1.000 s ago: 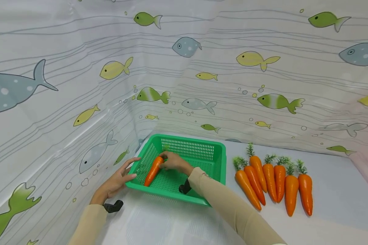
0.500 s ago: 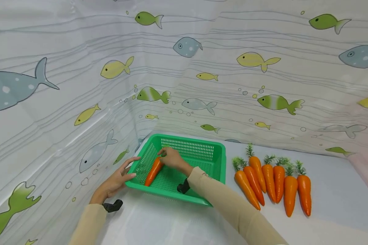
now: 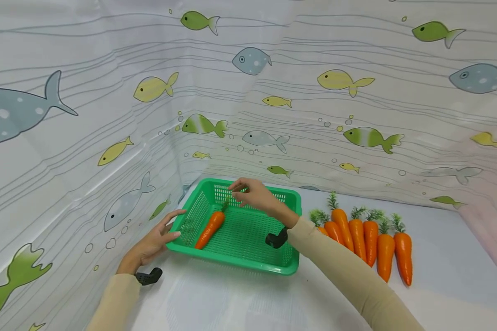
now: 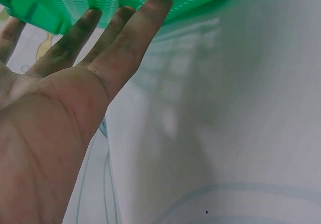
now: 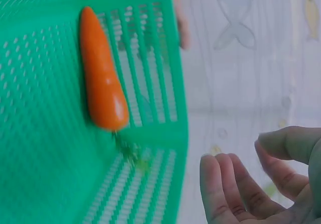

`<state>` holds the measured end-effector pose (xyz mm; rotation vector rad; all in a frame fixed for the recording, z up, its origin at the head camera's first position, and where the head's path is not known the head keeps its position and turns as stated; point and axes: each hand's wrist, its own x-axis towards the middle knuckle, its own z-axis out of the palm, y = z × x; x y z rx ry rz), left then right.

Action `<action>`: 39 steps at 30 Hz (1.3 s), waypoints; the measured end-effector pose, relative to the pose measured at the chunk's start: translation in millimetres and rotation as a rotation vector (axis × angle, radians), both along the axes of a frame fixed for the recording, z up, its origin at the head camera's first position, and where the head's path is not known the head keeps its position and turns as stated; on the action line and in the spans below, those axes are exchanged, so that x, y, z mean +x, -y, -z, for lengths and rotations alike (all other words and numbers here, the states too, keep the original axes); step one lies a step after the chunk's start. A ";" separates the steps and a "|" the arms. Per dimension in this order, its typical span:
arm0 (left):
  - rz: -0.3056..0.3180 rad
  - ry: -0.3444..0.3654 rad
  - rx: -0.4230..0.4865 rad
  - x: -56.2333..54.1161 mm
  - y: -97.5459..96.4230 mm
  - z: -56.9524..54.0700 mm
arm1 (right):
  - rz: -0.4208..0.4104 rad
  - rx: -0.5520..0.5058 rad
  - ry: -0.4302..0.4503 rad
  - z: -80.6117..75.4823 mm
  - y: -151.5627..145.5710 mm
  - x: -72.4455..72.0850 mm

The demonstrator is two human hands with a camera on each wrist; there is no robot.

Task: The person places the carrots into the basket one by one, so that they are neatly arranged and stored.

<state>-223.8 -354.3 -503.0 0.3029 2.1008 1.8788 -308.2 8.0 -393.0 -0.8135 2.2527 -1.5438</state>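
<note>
A green plastic basket [image 3: 232,263] stands on the table with one orange carrot [image 3: 210,230] lying along its left side. My left hand [image 3: 152,243] touches the basket's left wall from outside, its fingers fairly straight in the left wrist view. Above the basket's back part is my right hand [image 3: 257,196], which holds nothing. The right wrist view shows its fingers [image 5: 213,189] loosely bent and apart from the thumb. There the carrot [image 5: 103,76] lies beside the slotted wall, its leafy green top pointing into a corner.
Several carrots [image 3: 386,255] with green tops lie in a row on the white table [image 3: 447,257], right of the basket; my right forearm [image 3: 348,271] hides part of some. Fish-printed sheeting [image 3: 298,133] rises behind and on the left.
My right hand has let go of the carrot, then risen and moved right and back, so the leafy top shows. The left hand stays at the basket. The view has shifted slightly.
</note>
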 end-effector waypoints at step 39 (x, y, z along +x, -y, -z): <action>0.001 -0.012 -0.058 1.3 1.0 1.6 | 0.550 0.215 -0.057 46.1 -320.2 82.3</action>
